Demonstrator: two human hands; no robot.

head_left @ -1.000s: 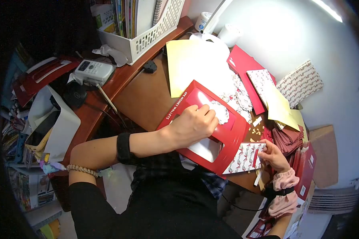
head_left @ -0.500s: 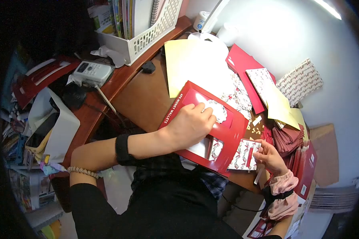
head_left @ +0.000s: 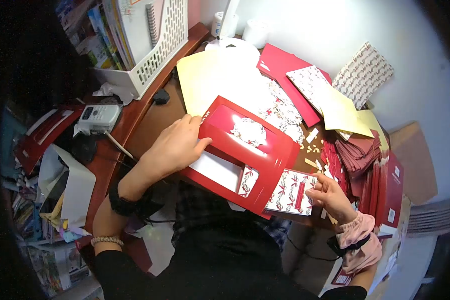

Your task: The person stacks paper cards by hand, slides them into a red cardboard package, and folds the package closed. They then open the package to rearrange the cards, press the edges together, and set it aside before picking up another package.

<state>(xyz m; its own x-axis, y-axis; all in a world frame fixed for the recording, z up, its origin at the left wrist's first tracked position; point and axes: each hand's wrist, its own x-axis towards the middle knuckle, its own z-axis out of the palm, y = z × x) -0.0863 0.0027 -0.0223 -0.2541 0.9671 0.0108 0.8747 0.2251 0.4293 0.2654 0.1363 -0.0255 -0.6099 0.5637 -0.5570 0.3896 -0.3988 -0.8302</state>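
Holding red sleeve (head_left: pixel 246 156) by left edge in left hand (head_left: pixel 171 147), between parted thumb and fingers. Pinching patterned card (head_left: pixel 287 192) in right hand (head_left: pixel 331 196) with closed fingers at sleeve's right end. Probably at risk of creasing card if pushed askew.

Between hands: gap taken up by glossy red cardboard sleeve with cut-out window (head_left: pixel 275 172) and white floral-patterned card (head_left: pixel 285 192).
Left strip: bare brown desk top (head_left: pixel 170 111) beyond the left hand (head_left: pixel 172 146), a narrow lane; small black plug (head_left: pixel 161 96) sits in it.
Far side: pale yellow paper sheet (head_left: pixel 195 75) and loose white floral cut-outs (head_left: pixel 281 107), lying low; round white lamp base (head_left: pixel 246 49) behind.
Right side: dark-red folded paper stacks (head_left: pixel 357 154) obstruct just past the right hand (head_left: pixel 331 197).
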